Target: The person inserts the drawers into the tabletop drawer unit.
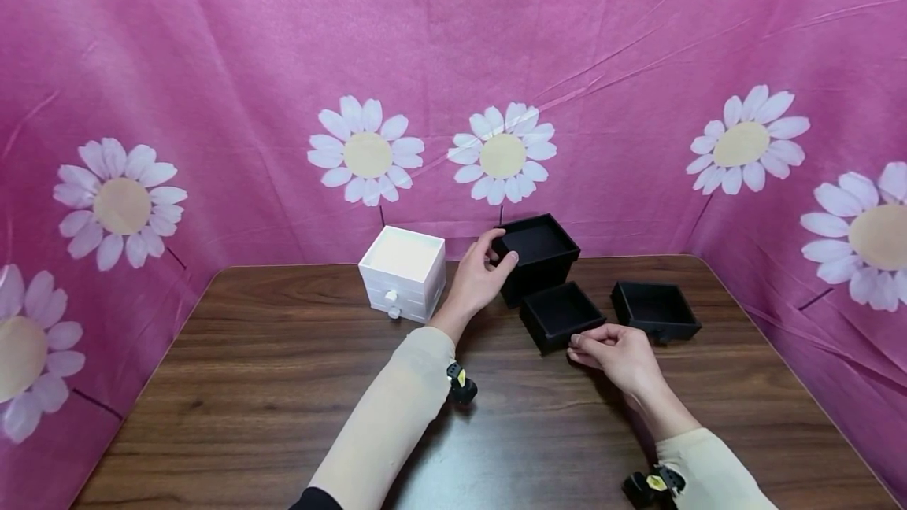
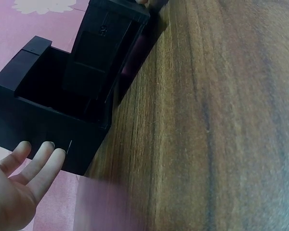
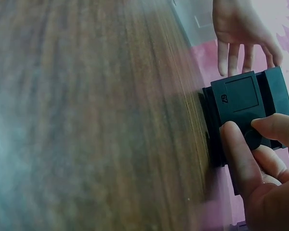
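A small black cabinet casing [image 1: 542, 246] stands toward the back of the table. My left hand [image 1: 482, 274] touches its left side, fingers fairly straight in the left wrist view [image 2: 19, 187]. In front of the casing, a black drawer [image 1: 563, 317] is tilted, its far end at the casing's open front. My right hand [image 1: 623, 356] pinches this drawer by its round knob [image 3: 253, 138]. The drawer's underside [image 2: 94, 53], with a small raised mark, shows in the left wrist view. How far the drawer reaches inside is hard to tell.
A second black drawer [image 1: 655, 321] lies on the wooden table [image 1: 283, 384] to the right. A white mini cabinet [image 1: 404, 274] with knobs stands left of my left hand. Pink cloth [image 1: 602, 61] with daisies hangs behind and at both sides.
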Action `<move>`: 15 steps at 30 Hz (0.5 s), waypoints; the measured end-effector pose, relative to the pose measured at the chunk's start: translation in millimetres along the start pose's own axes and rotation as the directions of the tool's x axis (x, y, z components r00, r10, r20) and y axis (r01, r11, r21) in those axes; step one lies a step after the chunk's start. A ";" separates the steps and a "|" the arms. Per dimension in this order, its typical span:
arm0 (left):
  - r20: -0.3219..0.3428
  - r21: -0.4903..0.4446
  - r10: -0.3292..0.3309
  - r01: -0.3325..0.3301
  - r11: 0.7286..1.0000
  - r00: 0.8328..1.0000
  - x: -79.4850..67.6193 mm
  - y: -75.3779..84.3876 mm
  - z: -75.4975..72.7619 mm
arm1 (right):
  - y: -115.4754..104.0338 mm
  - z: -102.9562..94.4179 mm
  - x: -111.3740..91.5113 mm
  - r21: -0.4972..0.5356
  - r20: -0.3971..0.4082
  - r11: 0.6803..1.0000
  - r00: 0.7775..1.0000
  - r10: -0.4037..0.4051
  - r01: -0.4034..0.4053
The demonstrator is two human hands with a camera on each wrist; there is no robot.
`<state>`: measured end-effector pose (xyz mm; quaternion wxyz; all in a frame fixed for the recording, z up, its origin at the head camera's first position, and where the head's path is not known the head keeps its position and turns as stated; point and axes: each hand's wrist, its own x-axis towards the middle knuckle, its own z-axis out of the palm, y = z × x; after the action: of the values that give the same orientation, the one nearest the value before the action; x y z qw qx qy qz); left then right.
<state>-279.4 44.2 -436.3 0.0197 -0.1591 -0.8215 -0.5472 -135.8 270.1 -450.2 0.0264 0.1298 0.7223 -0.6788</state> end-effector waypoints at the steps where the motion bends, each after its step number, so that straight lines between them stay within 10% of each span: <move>1: -0.001 -0.001 -0.001 0.001 1.000 1.000 -0.1 0.2 0.0 | 0.1 0.5 0.6 -0.003 -0.001 1.000 1.000 0.002 -0.002; 15: 0.002 -0.006 0.001 -0.001 1.000 1.000 -0.9 1.1 -0.5 | 1.2 8.5 9.2 0.008 -0.012 1.000 1.000 0.014 -0.014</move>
<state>-278.3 43.9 -435.3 0.0186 -0.1599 -0.8198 -0.5495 -145.6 263.1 -453.9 0.0261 0.1391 0.7190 -0.6804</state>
